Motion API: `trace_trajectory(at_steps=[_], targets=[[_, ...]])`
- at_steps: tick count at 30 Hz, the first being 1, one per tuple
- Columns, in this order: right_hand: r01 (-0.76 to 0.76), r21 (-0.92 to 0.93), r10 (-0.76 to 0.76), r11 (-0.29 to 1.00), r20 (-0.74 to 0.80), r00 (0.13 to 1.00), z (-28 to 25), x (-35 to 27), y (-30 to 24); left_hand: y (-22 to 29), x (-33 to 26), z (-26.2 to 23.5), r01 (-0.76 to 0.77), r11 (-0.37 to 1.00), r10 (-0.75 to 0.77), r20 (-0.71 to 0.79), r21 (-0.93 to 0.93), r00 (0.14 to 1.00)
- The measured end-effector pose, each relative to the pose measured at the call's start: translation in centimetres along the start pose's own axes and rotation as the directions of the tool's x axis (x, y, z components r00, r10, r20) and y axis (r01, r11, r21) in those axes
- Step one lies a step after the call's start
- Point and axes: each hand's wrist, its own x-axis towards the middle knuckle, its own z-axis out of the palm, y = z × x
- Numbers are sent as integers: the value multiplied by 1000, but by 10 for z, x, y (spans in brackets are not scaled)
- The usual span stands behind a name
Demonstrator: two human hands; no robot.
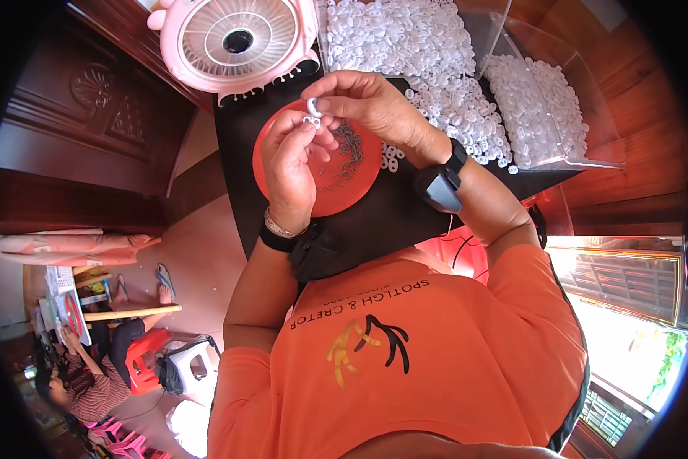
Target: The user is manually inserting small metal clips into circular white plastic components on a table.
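Observation:
Above a round red-orange tray (pixel 332 200), my hands are close together, fingertips nearly meeting. My left hand (pixel 289 170) pinches a small white plastic piece with round holes (pixel 312 121) between thumb and fingertips. Just above it, the thumb and forefinger of my right hand (pixel 370 107) are closed on a curved white plastic piece (pixel 312 105). Whether the two pieces are joined cannot be made out. Many small grey metal pins or screws (pixel 349 153) lie in the tray, partly hidden behind my left fingers.
White plastic pieces are heaped (pixel 458 115) on the black table (pixel 374 222), right of the tray. A clear bin (pixel 543 115) holds more. A pink fan (pixel 239 42) stands at the far left. Lower left, another person (pixel 91 390) sits beside a red stool (pixel 141 359).

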Motion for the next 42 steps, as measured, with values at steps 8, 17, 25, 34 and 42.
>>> trace_trajectory(at_steps=[8,17,25,34,42], targets=[[-17,-98,19,995,27,999,-6,-1,-3,-8,5,-13,-33,997,36,45,-69,998],[-64,-17,63,998,-32,997,-12,1,-7,-5,2,-6,-11,997,14,-33,80,999],[-61,-41,59,997,-35,998,-11,-2,-10,-6,0,-4,21,983,-14,-38,182,999],[-45,-62,44,997,-28,999,-8,-2,-12,-6,-1,-2,15,989,-5,-68,147,998],[-30,-122,28,992,-19,999,-8,-4,-13,-6,0,-3,57,984,-45,-74,168,996]])
